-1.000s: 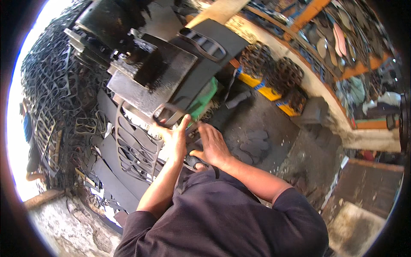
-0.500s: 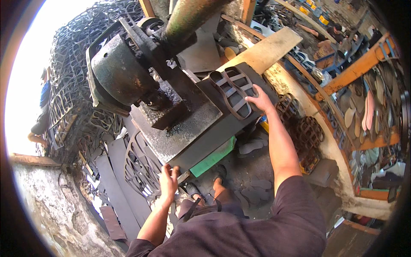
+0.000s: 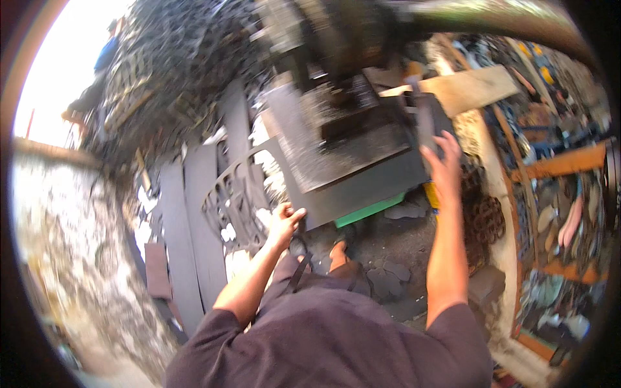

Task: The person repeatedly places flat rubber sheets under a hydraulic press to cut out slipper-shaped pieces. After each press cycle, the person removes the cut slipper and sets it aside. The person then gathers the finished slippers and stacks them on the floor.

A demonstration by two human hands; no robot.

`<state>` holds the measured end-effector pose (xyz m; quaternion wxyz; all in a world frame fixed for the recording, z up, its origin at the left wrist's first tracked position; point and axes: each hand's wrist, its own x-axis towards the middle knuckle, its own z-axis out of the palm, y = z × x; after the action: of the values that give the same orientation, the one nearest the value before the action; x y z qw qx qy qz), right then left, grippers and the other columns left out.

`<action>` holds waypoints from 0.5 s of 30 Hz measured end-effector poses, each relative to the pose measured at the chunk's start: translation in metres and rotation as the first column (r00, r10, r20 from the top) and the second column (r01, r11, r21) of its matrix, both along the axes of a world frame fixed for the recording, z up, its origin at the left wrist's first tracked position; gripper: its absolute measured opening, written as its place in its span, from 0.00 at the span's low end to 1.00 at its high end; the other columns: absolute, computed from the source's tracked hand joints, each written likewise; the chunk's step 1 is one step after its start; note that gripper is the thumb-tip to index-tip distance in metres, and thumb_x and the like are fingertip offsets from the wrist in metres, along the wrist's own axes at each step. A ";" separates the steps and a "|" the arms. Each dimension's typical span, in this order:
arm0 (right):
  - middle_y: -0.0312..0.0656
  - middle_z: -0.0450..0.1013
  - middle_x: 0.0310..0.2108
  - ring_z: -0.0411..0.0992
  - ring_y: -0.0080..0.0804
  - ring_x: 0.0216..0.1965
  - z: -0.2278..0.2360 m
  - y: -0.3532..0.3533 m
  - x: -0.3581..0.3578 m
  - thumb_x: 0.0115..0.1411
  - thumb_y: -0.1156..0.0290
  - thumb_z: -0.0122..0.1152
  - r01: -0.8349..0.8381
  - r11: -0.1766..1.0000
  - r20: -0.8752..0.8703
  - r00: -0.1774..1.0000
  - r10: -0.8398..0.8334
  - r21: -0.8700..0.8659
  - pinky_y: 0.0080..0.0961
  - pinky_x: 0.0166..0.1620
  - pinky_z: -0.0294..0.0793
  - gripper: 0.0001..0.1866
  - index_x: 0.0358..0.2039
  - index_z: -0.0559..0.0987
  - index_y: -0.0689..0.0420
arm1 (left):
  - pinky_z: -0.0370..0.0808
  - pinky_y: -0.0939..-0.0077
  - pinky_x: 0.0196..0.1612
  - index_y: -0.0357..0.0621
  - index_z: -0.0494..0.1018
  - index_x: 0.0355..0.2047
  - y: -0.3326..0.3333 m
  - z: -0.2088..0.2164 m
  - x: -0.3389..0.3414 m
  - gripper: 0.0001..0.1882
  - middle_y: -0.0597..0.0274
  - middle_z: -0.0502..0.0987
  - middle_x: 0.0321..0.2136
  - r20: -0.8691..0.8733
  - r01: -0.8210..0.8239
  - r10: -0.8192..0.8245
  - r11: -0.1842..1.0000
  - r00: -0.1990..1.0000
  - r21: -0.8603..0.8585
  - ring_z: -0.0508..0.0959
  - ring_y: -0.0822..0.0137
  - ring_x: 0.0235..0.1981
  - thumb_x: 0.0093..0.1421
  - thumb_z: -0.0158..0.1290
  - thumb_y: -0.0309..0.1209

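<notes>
A flat dark sheet (image 3: 356, 197) lies under the black press head (image 3: 349, 116) on the machine's bed. My left hand (image 3: 284, 223) is at the sheet's near left corner, with thumb and fingers closed on its edge. At the bed's right end my right hand (image 3: 445, 161) is bent round a sole-shaped metal cutting die (image 3: 425, 123). The die is blurred and stands tipped up, almost edge-on. A lattice of cut-out dark offcut (image 3: 236, 187) hangs to the left of the sheet. A green strip (image 3: 369, 210) shows below the sheet's front edge.
Long dark strips (image 3: 171, 226) lie on the left beside a rough wall (image 3: 97, 239). A big heap of offcut webbing (image 3: 187, 52) rises at the far left. A wooden board (image 3: 472, 90) juts out at the right, near shelves of soles (image 3: 563, 220). Cut soles (image 3: 388, 278) lie on the floor.
The view has swung, so the machine now sits further right and higher. The die, flat under my right hand before, is now tipped up. My left hand has closed on the sheet's corner.
</notes>
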<state>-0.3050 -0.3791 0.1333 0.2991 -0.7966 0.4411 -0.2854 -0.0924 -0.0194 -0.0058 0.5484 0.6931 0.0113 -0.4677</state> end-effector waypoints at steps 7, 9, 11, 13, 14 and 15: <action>0.51 0.63 0.68 0.60 0.44 0.69 0.042 0.230 0.021 0.46 0.59 0.81 -0.362 0.821 0.236 0.930 0.283 0.441 0.44 0.69 0.60 0.40 0.57 0.74 0.60 | 0.82 0.62 0.49 0.38 0.70 0.59 0.018 -0.025 0.053 0.24 0.55 0.78 0.48 -0.027 -0.075 0.071 0.980 0.997 -0.185 0.80 0.62 0.47 0.69 0.58 0.38; 0.56 0.68 0.62 0.65 0.48 0.67 0.010 0.268 0.056 0.45 0.59 0.82 -0.359 0.868 0.163 0.933 0.321 0.343 0.44 0.67 0.63 0.36 0.53 0.76 0.56 | 0.82 0.63 0.49 0.36 0.72 0.58 0.013 -0.010 0.059 0.21 0.53 0.80 0.48 -0.093 -0.035 0.018 0.982 0.995 -0.185 0.81 0.61 0.47 0.70 0.57 0.36; 0.60 0.67 0.61 0.64 0.57 0.66 -0.022 0.290 0.089 0.46 0.56 0.81 -0.345 0.897 0.041 0.937 0.348 0.276 0.48 0.65 0.66 0.33 0.49 0.77 0.56 | 0.82 0.63 0.50 0.35 0.73 0.58 0.015 -0.003 0.065 0.20 0.52 0.81 0.48 -0.140 -0.018 -0.011 0.979 0.990 -0.204 0.82 0.60 0.48 0.70 0.56 0.34; 0.62 0.64 0.62 0.64 0.61 0.64 -0.074 0.298 0.109 0.46 0.56 0.81 -0.349 0.936 -0.004 0.937 0.350 0.051 0.52 0.63 0.67 0.32 0.47 0.75 0.57 | 0.82 0.64 0.50 0.34 0.74 0.59 0.015 -0.004 0.068 0.21 0.51 0.81 0.49 -0.178 0.008 -0.054 0.967 0.983 -0.253 0.82 0.60 0.49 0.70 0.56 0.33; 0.63 0.63 0.62 0.64 0.63 0.63 -0.087 0.300 0.118 0.47 0.57 0.80 -0.309 0.951 -0.063 0.949 0.308 -0.020 0.52 0.63 0.67 0.32 0.47 0.75 0.57 | 0.82 0.63 0.51 0.33 0.75 0.57 0.018 -0.009 0.068 0.19 0.53 0.81 0.49 -0.205 -0.023 -0.038 0.958 0.978 -0.287 0.82 0.60 0.49 0.70 0.56 0.31; 0.64 0.62 0.62 0.64 0.64 0.63 -0.094 0.305 0.125 0.47 0.57 0.80 -0.269 0.959 -0.120 0.959 0.258 -0.088 0.53 0.63 0.67 0.32 0.47 0.74 0.57 | 0.82 0.63 0.52 0.34 0.75 0.57 0.021 -0.010 0.068 0.18 0.53 0.81 0.49 -0.236 -0.057 -0.012 0.957 0.972 -0.285 0.82 0.60 0.49 0.70 0.57 0.31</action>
<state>-0.1803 -0.0737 0.0394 0.2686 -0.8769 0.3308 -0.2222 -0.0240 0.0012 -0.0161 0.6441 0.5447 0.0157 -0.5368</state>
